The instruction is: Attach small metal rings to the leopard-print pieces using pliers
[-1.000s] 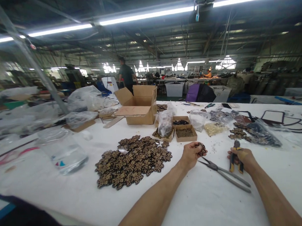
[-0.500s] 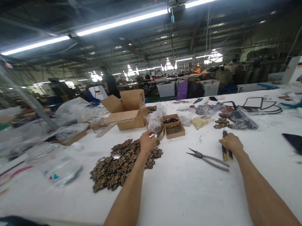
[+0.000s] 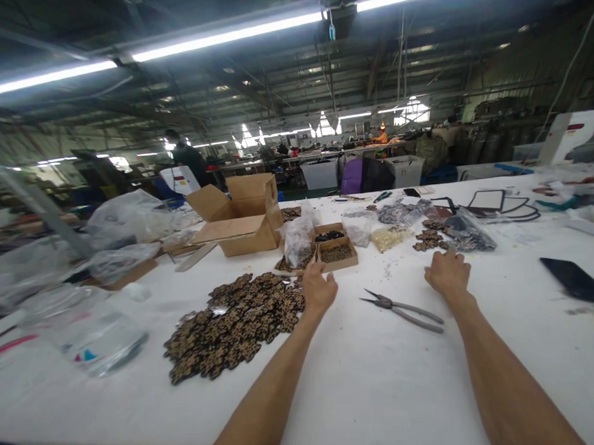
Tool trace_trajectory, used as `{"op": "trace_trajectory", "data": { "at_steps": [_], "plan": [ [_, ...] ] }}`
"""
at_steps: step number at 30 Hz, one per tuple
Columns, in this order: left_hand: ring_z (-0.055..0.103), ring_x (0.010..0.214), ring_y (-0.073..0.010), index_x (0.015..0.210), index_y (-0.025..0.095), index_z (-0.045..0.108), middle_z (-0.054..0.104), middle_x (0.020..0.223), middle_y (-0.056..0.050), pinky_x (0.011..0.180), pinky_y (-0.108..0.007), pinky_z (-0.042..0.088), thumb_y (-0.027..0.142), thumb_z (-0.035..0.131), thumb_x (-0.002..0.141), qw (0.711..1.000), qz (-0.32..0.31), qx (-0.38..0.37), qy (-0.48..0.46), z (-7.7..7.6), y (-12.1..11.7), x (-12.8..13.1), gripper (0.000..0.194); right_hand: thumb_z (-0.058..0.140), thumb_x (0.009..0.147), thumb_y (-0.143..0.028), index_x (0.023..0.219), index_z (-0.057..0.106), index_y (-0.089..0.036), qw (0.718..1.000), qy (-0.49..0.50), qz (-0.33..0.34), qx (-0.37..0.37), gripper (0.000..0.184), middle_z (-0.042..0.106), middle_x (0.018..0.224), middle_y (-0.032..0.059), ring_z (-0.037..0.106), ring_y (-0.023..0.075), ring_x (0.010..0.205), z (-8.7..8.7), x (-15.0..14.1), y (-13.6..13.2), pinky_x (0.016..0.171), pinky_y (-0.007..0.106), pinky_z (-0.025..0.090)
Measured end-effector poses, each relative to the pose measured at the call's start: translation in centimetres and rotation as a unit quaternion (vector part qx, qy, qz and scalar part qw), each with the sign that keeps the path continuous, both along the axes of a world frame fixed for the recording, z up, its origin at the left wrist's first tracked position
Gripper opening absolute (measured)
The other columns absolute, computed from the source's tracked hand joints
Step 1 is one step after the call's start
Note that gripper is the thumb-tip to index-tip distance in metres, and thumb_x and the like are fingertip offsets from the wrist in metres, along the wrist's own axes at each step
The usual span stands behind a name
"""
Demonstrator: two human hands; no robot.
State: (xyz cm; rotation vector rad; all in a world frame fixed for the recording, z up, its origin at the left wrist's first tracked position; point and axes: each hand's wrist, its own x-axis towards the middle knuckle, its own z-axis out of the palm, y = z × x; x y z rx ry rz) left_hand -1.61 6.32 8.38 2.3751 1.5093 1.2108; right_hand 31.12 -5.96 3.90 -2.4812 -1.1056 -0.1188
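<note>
My left hand (image 3: 320,290) is at the front of the small cardboard boxes, beside the pile of brown-and-black patterned flower-shaped pieces (image 3: 232,327). Its fingers are curled and their tips are hidden, so what they hold does not show. Just behind it, an open small box (image 3: 338,255) contains tiny brownish parts. My right hand (image 3: 447,273) is low over the white table, fingers bent down with their tips out of sight; anything beneath them is hidden. Long-nosed pliers with grey handles (image 3: 404,309) lie between the two hands, untouched.
An open carton (image 3: 248,234) stands at the back left near clear plastic bags (image 3: 124,217). Another small box (image 3: 330,234) holds black parts. A bag of cream pieces (image 3: 389,238) and more patterned pieces (image 3: 429,238) lie behind. A dark phone-like slab (image 3: 578,279) is at right.
My left hand has moved right, off the patterned pile to the small boxes. The yellow-and-black-handled pliers in my right hand earlier no longer show; that hand has shifted slightly forward.
</note>
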Motion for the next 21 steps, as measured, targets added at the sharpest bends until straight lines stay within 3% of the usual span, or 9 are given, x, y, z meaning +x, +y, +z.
{"op": "trace_trajectory", "data": {
  "at_steps": [3, 5, 8, 10, 21],
  "plan": [
    [0.056, 0.099, -0.0226, 0.101, 0.017, 0.061, 0.059, 0.104, -0.009, 0.088, -0.036, 0.045, 0.015, 0.051, 0.083, 0.997, -0.065, 0.018, -0.029, -2.9, -2.5, 3.2, 0.021, 0.058, 0.088, -0.031, 0.116, 0.064, -0.017, 0.986, 0.007, 0.158, 0.049, 0.032, 0.06, 0.111, 0.0182, 0.054, 0.0345, 0.106, -1.1, -2.6, 1.9, 0.093, 0.046, 0.039],
    [0.055, 0.098, -0.0226, 0.1, 0.018, 0.06, 0.058, 0.102, -0.009, 0.087, -0.037, 0.045, 0.012, 0.051, 0.082, 0.993, -0.117, 0.004, -0.015, -4.4, -3.4, 4.0, 0.021, 0.058, 0.089, -0.031, 0.113, 0.067, -0.023, 0.978, 0.015, 0.204, 0.047, 0.027, 0.064, 0.103, 0.0097, 0.058, 0.0256, 0.096, -2.4, -4.2, 3.5, 0.088, 0.035, 0.042],
    [0.054, 0.099, -0.0229, 0.101, 0.018, 0.059, 0.058, 0.102, -0.009, 0.089, -0.038, 0.044, 0.01, 0.052, 0.081, 0.981, -0.194, -0.002, -0.002, -5.5, -3.5, 4.0, 0.023, 0.057, 0.09, -0.032, 0.108, 0.069, -0.023, 0.976, 0.015, 0.211, 0.045, 0.023, 0.065, 0.099, 0.0068, 0.058, 0.0229, 0.093, -4.2, -5.4, 5.5, 0.083, 0.03, 0.041],
    [0.053, 0.1, -0.0229, 0.101, 0.018, 0.058, 0.058, 0.102, -0.009, 0.089, -0.038, 0.043, 0.009, 0.051, 0.081, 0.978, -0.209, 0.0, -0.011, -5.7, -2.9, 3.7, 0.023, 0.057, 0.091, -0.034, 0.103, 0.069, -0.024, 0.977, 0.017, 0.206, 0.045, 0.021, 0.066, 0.097, 0.0056, 0.059, 0.0222, 0.091, -5.0, -5.6, 6.5, 0.08, 0.029, 0.041],
    [0.054, 0.094, -0.0207, 0.096, 0.019, 0.058, 0.057, 0.1, -0.006, 0.084, -0.034, 0.043, 0.01, 0.053, 0.08, 0.985, -0.157, -0.056, -0.044, -6.5, -1.6, 3.1, 0.018, 0.06, 0.087, -0.031, 0.094, 0.069, -0.026, 0.979, 0.042, 0.196, 0.03, 0.012, 0.067, 0.088, 0.0007, 0.059, 0.0189, 0.082, -4.8, -6.3, 8.1, 0.063, 0.025, 0.034]
  ]
}}
